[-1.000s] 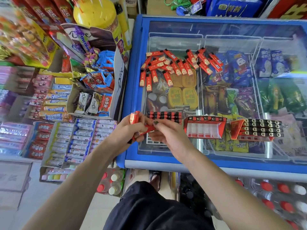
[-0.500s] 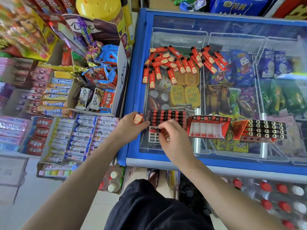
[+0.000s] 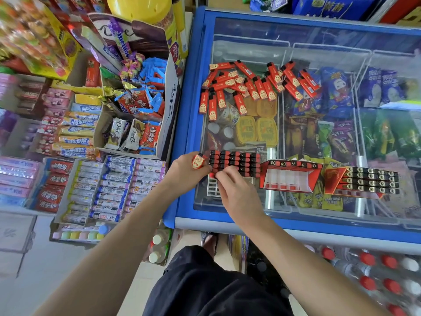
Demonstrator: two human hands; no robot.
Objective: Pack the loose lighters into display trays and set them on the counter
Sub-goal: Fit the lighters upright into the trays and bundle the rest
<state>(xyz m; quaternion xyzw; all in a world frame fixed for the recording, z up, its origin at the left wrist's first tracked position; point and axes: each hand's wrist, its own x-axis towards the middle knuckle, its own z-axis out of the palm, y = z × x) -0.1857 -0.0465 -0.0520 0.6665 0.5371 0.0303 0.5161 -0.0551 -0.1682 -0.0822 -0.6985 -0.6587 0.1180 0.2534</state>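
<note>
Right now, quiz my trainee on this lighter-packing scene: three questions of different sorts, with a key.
1. True or false: the middle tray on the freezer lid is packed full of lighters.
2. Multiple choice: where does the pile of loose lighters lie? A) on the floor B) on the glass lid, beyond the trays C) in the chocolate box
3. Fill in: the left hand grips one red ____ at the left end of the nearest tray, while the right hand works at that tray's front edge.

Key: 1 false, only its rear row is filled; 2 B; 3 lighter.
</note>
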